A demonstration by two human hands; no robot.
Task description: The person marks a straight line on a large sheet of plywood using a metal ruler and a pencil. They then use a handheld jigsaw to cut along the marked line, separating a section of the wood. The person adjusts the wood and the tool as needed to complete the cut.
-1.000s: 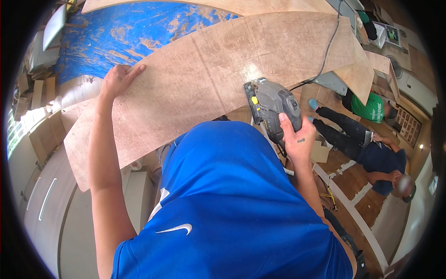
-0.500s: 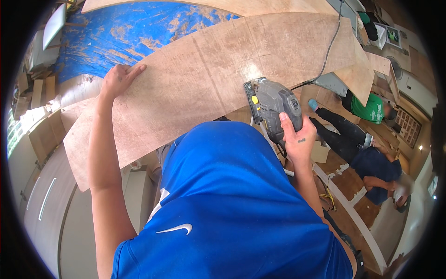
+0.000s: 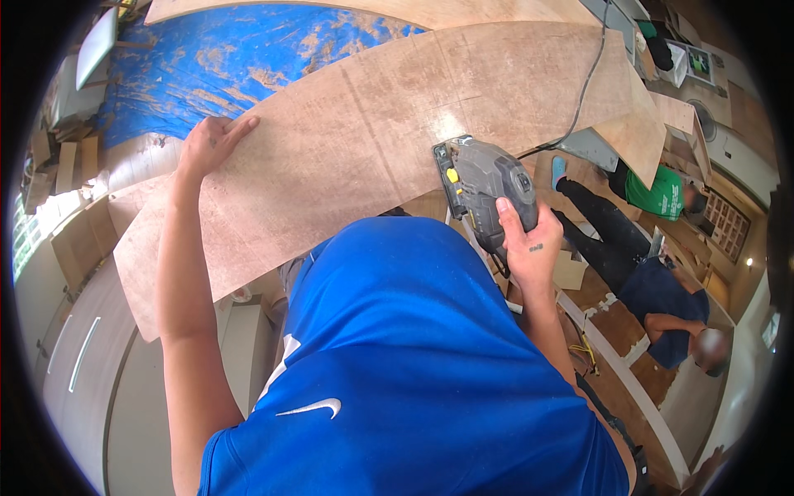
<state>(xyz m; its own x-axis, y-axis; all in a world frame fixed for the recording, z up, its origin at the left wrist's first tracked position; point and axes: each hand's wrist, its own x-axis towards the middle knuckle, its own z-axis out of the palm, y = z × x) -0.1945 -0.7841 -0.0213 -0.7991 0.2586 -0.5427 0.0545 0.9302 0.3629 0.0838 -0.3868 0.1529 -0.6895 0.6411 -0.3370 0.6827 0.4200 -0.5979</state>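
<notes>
A long plywood board [image 3: 306,157] with a curved far edge lies across in front of me. My left hand [image 3: 212,142] grips it at the far left edge, one digit stretched along the top and the other fingers partly hidden. My right hand [image 3: 529,240] is wrapped round the rear of a dark grey handheld power saw [image 3: 495,183] with a yellow lever. The saw's base plate is at the board's near edge, right of my middle; its blade is hidden. Dust lies pale on the wood just beyond the saw.
A black power cord [image 3: 589,91] runs over the board's right part. Beyond lies a blue tarp [image 3: 190,66] strewn with sawdust, and another plywood sheet [image 3: 496,11]. At right are a person in a dark shirt [image 3: 662,299] and a person in green [image 3: 662,194]. A cabinet [image 3: 87,347] stands left.
My hands, the saw and the board have hardly moved. At right, the person in the dark shirt has shifted an arm and their head, and a leg nearby has moved slightly.
</notes>
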